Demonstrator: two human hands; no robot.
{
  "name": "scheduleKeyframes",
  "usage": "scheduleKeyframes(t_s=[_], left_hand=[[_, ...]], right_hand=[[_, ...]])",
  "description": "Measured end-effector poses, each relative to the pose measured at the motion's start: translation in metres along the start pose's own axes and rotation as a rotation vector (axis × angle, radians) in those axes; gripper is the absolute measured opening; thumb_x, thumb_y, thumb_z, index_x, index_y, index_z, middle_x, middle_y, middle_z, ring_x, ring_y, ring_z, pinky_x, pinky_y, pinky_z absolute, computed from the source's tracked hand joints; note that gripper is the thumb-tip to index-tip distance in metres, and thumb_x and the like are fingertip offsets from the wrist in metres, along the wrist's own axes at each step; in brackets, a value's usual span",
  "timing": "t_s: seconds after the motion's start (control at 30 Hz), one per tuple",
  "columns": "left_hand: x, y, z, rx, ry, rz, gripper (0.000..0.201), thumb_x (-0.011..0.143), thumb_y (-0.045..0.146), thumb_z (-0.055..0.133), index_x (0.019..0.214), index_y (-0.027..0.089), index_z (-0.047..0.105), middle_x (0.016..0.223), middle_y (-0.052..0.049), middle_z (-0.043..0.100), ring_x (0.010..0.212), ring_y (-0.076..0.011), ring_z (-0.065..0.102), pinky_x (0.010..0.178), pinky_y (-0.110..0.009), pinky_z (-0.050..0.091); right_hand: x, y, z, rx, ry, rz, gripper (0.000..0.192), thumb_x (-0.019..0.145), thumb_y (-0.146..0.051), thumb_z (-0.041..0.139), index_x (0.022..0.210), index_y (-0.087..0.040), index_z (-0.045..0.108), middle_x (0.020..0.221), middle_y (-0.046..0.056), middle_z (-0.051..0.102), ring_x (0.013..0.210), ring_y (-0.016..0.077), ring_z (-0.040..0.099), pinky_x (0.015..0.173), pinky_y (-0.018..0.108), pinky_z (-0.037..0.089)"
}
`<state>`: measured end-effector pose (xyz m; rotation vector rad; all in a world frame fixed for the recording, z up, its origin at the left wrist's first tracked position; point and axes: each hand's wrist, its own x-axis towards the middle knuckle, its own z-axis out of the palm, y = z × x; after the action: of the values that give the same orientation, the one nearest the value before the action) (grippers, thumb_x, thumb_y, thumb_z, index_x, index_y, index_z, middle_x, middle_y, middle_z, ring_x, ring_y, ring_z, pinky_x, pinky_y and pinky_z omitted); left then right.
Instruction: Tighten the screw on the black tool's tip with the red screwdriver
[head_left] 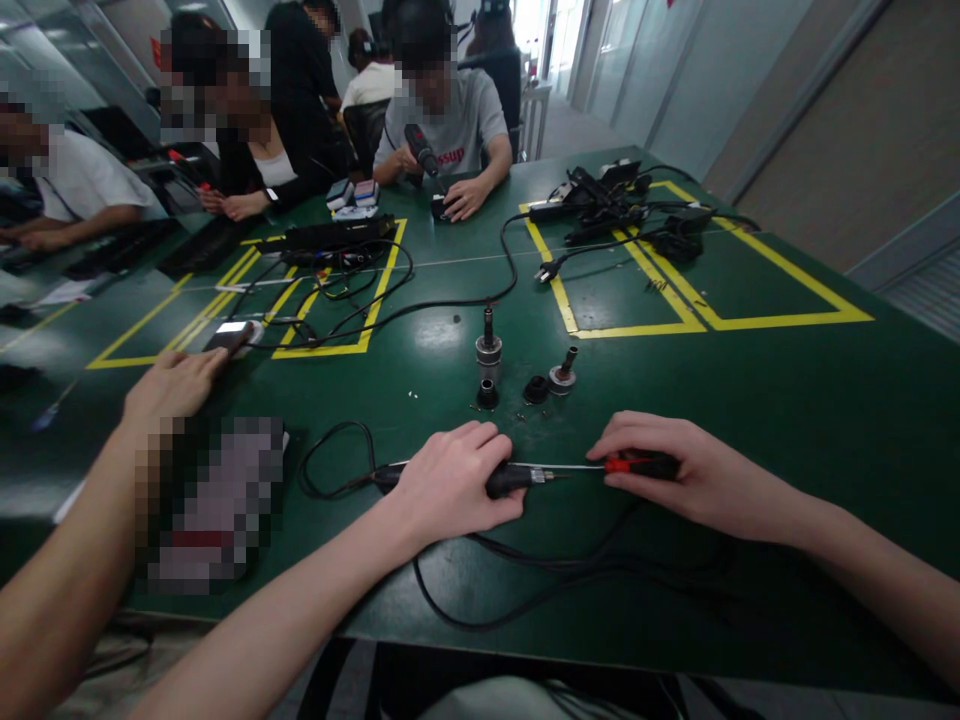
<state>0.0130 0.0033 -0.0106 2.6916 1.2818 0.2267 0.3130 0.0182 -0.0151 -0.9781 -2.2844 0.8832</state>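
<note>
My left hand (466,478) is closed over a black corded tool (506,480), a slim handle with a metal collar and thin tip pointing right. My right hand (664,465) grips a screwdriver (622,466) with a red and black handle. Its long thin shaft points left, running beside the black tool towards my left hand. Beyond my hands, a metal and black cylindrical part (489,350) stands upright. Close by are a black cup-like piece (487,393), a black ring-like piece (535,389) and a round metal piece with a stem (562,374). Tiny screws lie around them.
Black cord (525,590) lies loose near the table's front edge. At left, a neighbour's hand (176,380) touches a phone-like device (231,338). Tangled cables and adapters (607,200) lie at back right. Across the green table (750,400), a person holds a power drill (421,150).
</note>
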Motion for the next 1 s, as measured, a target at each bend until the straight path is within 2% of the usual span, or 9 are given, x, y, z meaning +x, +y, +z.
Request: scheduleKeyframes(t_s=[0.23, 0.37, 0.53, 0.73, 1.0], left_hand=[[-0.0024, -0.0005, -0.0008, 0.003, 0.009, 0.020, 0.020, 0.090, 0.037, 0.075, 0.089, 0.022, 0.062, 0.086, -0.001, 0.068, 0.084, -0.0216, 0.068, 0.069, -0.032, 0.052], [-0.0025, -0.0010, -0.0006, -0.008, 0.006, 0.021, 0.020, 0.091, 0.038, 0.074, 0.091, 0.023, 0.062, 0.088, -0.001, 0.069, 0.086, -0.0218, 0.068, 0.071, -0.032, 0.053], [-0.0022, -0.0023, 0.0000, -0.016, 0.004, 0.017, 0.020, 0.091, 0.037, 0.075, 0.091, 0.023, 0.062, 0.088, -0.001, 0.069, 0.088, -0.0221, 0.069, 0.072, -0.033, 0.053], [-0.0032, -0.0024, -0.0002, -0.020, 0.011, 0.024, 0.019, 0.092, 0.037, 0.074, 0.091, 0.022, 0.062, 0.089, -0.001, 0.068, 0.087, -0.0219, 0.068, 0.072, -0.033, 0.053], [-0.0051, -0.0017, -0.0016, -0.017, 0.017, 0.033, 0.018, 0.093, 0.036, 0.072, 0.090, 0.022, 0.061, 0.087, -0.001, 0.067, 0.085, -0.0211, 0.066, 0.069, -0.033, 0.052]], right_hand=[[0.0022, 0.0027, 0.0017, -0.056, -0.016, -0.094, 0.011, 0.100, -0.026, 0.070, 0.104, -0.024, 0.080, 0.094, 0.008, 0.078, 0.087, 0.0242, 0.075, 0.076, 0.036, 0.062], [0.0018, -0.0004, 0.0024, -0.138, -0.007, -0.103, 0.016, 0.097, -0.025, 0.069, 0.110, -0.024, 0.079, 0.103, 0.010, 0.079, 0.094, 0.0274, 0.076, 0.082, 0.041, 0.063], [0.0016, -0.0016, 0.0014, -0.160, 0.001, -0.061, 0.011, 0.095, -0.021, 0.064, 0.091, -0.024, 0.075, 0.094, 0.008, 0.076, 0.084, 0.0251, 0.073, 0.073, 0.037, 0.061], [0.0023, -0.0023, 0.0019, -0.104, -0.032, -0.087, 0.014, 0.100, -0.023, 0.063, 0.093, -0.023, 0.075, 0.094, 0.007, 0.076, 0.083, 0.0226, 0.074, 0.073, 0.034, 0.061], [0.0004, -0.0015, 0.0041, -0.174, 0.020, -0.134, 0.012, 0.100, -0.022, 0.063, 0.092, -0.023, 0.072, 0.096, 0.007, 0.076, 0.077, 0.0198, 0.075, 0.066, 0.030, 0.058]])
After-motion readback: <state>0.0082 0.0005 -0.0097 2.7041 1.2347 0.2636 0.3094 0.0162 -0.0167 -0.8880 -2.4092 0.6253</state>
